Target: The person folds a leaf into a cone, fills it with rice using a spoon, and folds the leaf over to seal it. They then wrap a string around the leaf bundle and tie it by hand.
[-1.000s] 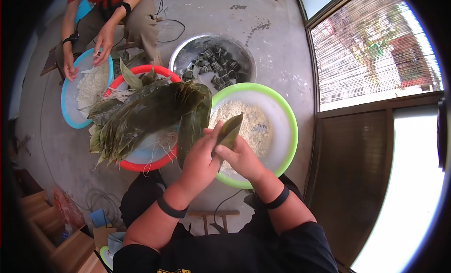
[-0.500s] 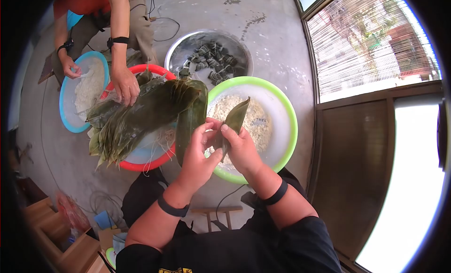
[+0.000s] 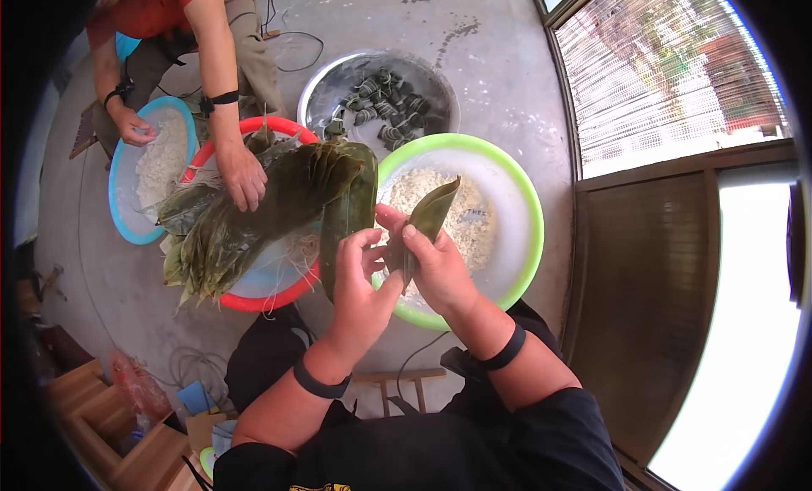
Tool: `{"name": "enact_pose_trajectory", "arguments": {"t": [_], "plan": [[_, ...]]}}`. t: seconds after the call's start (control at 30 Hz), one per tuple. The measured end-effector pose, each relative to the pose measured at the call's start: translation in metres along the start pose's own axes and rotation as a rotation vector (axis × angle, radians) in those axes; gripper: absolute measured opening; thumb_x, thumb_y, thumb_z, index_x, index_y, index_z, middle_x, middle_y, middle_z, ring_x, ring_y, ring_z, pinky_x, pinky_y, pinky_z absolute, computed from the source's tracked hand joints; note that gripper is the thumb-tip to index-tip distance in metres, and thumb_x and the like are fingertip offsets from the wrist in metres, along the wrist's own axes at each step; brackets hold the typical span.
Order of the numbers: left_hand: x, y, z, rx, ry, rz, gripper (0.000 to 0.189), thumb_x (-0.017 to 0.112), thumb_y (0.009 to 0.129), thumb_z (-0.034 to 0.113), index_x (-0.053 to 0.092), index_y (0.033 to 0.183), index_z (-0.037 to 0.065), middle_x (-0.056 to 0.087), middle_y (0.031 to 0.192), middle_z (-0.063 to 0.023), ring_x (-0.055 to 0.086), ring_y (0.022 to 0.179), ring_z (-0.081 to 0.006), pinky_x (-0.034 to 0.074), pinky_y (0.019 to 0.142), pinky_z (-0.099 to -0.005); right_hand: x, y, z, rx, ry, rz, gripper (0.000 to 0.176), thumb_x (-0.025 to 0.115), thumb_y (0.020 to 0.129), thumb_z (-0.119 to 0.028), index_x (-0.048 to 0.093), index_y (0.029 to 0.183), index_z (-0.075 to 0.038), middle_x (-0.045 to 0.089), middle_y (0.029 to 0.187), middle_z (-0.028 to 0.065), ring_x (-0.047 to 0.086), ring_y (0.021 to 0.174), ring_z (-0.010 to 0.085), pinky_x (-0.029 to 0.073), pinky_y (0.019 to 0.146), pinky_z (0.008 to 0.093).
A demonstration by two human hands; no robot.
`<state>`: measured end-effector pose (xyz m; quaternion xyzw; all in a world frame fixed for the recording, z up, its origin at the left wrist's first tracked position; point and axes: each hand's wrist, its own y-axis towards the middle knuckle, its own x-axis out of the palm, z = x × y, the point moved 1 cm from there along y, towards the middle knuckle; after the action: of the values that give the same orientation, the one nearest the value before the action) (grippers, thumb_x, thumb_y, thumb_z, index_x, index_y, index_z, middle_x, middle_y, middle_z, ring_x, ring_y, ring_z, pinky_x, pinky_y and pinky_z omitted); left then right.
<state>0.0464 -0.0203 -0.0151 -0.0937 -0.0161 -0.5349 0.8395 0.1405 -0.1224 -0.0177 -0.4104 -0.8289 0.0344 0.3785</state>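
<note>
A long green leaf (image 3: 433, 210), folded into a narrow cone shape, stands tilted above the green-rimmed basin. My right hand (image 3: 441, 275) grips it, thumb pressed on its near face. From the left, my left hand (image 3: 365, 279) holds its lower part with curled fingers and thumb; some fingertips are hidden behind the leaf. Beneath both hands, the basin (image 3: 533, 229) contains pale, wet-looking rice (image 3: 461, 237). Just left of my left hand lies a thick stack of broad leaves (image 3: 279, 186) across a red-rimmed basin (image 3: 254, 303).
Across from me, a person's hand (image 3: 243, 174) rests on the leaf stack; the other hand (image 3: 134, 126) is over a blue-rimmed basin (image 3: 127, 224) of rice. A metal basin (image 3: 452, 110) holds several tied leaf parcels (image 3: 385, 102). A window frame (image 3: 643, 174) stands at right.
The co-worker's hand on the leaf stack has shifted toward me and slightly right. My hands keep the folded leaf in nearly the same place; the view has shifted slightly.
</note>
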Motion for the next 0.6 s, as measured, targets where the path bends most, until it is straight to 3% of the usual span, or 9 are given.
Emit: {"name": "enact_pose_trajectory", "arguments": {"t": [0.13,0.17,0.27,0.37,0.6], "plan": [[-0.006,0.002,0.009,0.027,0.366,0.011,0.049,0.073,0.082,0.009,0.053,0.127,0.003,0.06,0.122,-0.014,0.057,0.117,-0.0284,0.045,0.1,-0.0397,0.004,0.001,-0.001,-0.031,0.043,-0.028,0.049,0.059,0.103,-0.025,0.051,0.142,0.002,0.055,0.142,0.0139,0.052,0.131,0.021,0.042,0.11,0.0365],[-0.005,0.004,0.011,-0.004,0.303,0.007,0.049,0.074,0.079,0.01,0.055,0.124,0.003,0.061,0.122,-0.0154,0.055,0.116,-0.0319,0.042,0.101,-0.041,0.002,0.001,-0.002,-0.033,0.059,-0.033,0.049,0.059,0.103,-0.025,0.05,0.143,0.003,0.055,0.142,0.0141,0.051,0.131,0.0211,0.042,0.11,0.0365],[-0.006,0.005,0.014,0.015,0.315,-0.02,0.049,0.074,0.08,0.01,0.055,0.125,0.003,0.062,0.12,-0.0129,0.056,0.114,-0.0278,0.043,0.1,-0.0391,0.0,0.002,-0.004,-0.033,0.1,-0.033,0.049,0.058,0.103,-0.024,0.05,0.143,0.003,0.054,0.142,0.0144,0.051,0.132,0.0214,0.041,0.111,0.0369],[-0.004,0.006,0.01,-0.102,0.2,-0.067,0.053,0.067,0.084,0.012,0.049,0.133,0.006,0.056,0.125,-0.0061,0.052,0.119,-0.017,0.038,0.096,-0.0334,-0.001,0.001,-0.007,-0.015,0.117,0.003,0.047,0.057,0.104,-0.023,0.051,0.142,0.003,0.055,0.141,0.014,0.052,0.13,0.0215,0.043,0.109,0.0374],[-0.002,0.007,0.001,-0.06,0.117,-0.066,0.045,0.066,0.083,0.003,0.047,0.123,0.007,0.053,0.116,-0.0043,0.052,0.11,-0.0153,0.04,0.096,-0.0327,0.001,-0.001,-0.003,0.011,0.024,0.019,0.044,0.058,0.103,-0.024,0.054,0.137,0.004,0.061,0.134,0.0131,0.064,0.109,0.0198,0.054,0.093,0.0366]]}}
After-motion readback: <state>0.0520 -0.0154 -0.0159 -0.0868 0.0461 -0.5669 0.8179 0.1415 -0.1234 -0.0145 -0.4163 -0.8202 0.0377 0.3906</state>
